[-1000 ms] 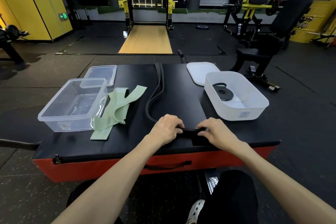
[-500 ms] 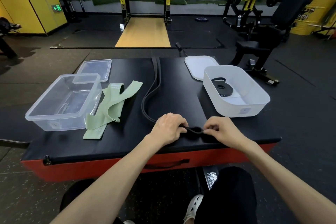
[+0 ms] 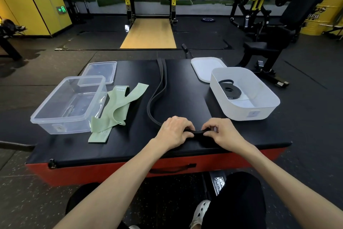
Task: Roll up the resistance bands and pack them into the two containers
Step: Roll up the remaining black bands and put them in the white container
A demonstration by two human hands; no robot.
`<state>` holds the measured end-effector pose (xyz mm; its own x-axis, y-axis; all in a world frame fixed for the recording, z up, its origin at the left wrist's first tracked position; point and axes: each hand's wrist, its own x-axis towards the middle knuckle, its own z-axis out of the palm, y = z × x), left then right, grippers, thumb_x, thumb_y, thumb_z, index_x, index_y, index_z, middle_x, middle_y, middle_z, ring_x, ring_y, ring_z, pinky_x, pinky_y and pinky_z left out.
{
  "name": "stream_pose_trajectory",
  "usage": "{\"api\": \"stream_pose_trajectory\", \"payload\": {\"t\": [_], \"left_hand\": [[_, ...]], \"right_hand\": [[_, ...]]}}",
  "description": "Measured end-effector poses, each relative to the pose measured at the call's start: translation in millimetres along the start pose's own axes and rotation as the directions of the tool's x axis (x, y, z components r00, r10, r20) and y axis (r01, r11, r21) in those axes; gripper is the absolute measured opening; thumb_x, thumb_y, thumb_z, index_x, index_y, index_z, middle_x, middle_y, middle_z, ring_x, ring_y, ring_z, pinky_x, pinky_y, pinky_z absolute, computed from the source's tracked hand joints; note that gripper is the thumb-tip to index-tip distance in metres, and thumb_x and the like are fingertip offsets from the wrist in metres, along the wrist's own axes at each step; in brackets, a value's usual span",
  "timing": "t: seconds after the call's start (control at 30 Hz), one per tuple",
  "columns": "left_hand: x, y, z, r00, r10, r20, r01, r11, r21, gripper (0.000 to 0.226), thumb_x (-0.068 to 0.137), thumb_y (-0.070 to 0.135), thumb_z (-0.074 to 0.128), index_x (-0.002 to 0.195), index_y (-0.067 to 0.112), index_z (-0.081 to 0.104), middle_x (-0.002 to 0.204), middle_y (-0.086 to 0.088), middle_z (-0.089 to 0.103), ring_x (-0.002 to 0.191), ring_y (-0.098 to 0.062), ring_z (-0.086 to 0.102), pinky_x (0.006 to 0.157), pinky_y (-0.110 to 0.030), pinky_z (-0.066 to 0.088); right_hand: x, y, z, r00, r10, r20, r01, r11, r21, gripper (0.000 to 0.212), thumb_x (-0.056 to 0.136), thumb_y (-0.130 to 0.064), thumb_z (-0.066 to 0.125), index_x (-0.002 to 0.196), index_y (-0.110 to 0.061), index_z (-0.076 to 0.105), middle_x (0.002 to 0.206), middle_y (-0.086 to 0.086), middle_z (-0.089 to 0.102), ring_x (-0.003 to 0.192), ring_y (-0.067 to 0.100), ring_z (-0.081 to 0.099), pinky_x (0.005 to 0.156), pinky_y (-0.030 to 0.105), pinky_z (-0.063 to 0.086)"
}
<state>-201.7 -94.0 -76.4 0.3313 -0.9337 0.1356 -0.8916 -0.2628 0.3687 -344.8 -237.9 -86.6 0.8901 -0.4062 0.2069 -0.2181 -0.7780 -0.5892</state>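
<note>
Your black band (image 3: 157,97) runs lengthwise from the far edge of the table (image 3: 185,83) toward you, bowing left before its near end reaches your hands. Your left hand (image 3: 174,132) and right hand (image 3: 221,133) both pinch that end, fingers curled over it, hiding how much is rolled. A coiled black band (image 3: 230,90) lies in the white container (image 3: 241,111). You grip the same end, at the same spot, as a second ago
</note>
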Motion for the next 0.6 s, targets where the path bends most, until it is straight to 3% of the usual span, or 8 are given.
{"api": "stream_pose_trajectory", "payload": {"t": [0.23,0.4,0.53,0.6], "left_hand": [[0.3,-11.2,-8.6,0.996,0.029,0.09,-0.017,0.99,-0.137,0.019,0.089,0.022,0.064,0.107,0.023,0.071,0.103,0.006,0.071,0.096,-0.012,0.062,0.092,-0.029,0.046],[-0.2,-6.6,-9.1,0.999,0.032,0.027,-0.029,0.994,-0.106,0.019,0.089,0.022,0.063,0.106,0.021,0.073,0.1,0.002,0.072,0.089,-0.016,0.06,0.082,-0.017,0.037],[-1.8,-5.2,-7.4,0.999,0.054,0.007,-0.054,0.996,-0.069,0.02,0.09,0.023,0.064,0.108,0.021,0.073,0.099,-0.001,0.071,0.094,-0.02,0.06,0.087,-0.023,0.039],[-1.4,-6.0,-5.7,0.999,0.05,0.0,-0.05,0.996,-0.071,0.02,0.09,0.023,0.064,0.108,0.021,0.073,0.098,-0.002,0.07,0.095,-0.021,0.06,0.088,-0.026,0.041]], "right_hand": [[11.3,3.2,0.6,0.999,-0.013,0.038,0.015,0.999,-0.052,0.019,0.077,0.001,0.071,0.081,-0.018,0.072,0.088,-0.004,0.057,0.063,0.002,0.049,0.066,0.016,0.039],[12.6,-2.6,-0.4,0.998,-0.003,0.059,0.007,0.997,-0.074,0.02,0.078,0.003,0.07,0.084,-0.016,0.073,0.091,-0.002,0.056,0.068,0.012,0.055,0.072,0.022,0.045],[10.8,-5.7,-1.6,0.995,-0.059,0.086,0.071,0.988,-0.136,0.02,0.076,0.001,0.067,0.084,-0.017,0.072,0.093,-0.004,0.056,0.067,0.016,0.058,0.072,0.025,0.048],[9.4,-9.7,-1.3,0.992,-0.08,0.098,0.092,0.987,-0.13,0.016,0.074,-0.01,0.065,0.085,-0.018,0.072,0.094,-0.006,0.056,0.069,0.017,0.059,0.073,0.027,0.05]]}}
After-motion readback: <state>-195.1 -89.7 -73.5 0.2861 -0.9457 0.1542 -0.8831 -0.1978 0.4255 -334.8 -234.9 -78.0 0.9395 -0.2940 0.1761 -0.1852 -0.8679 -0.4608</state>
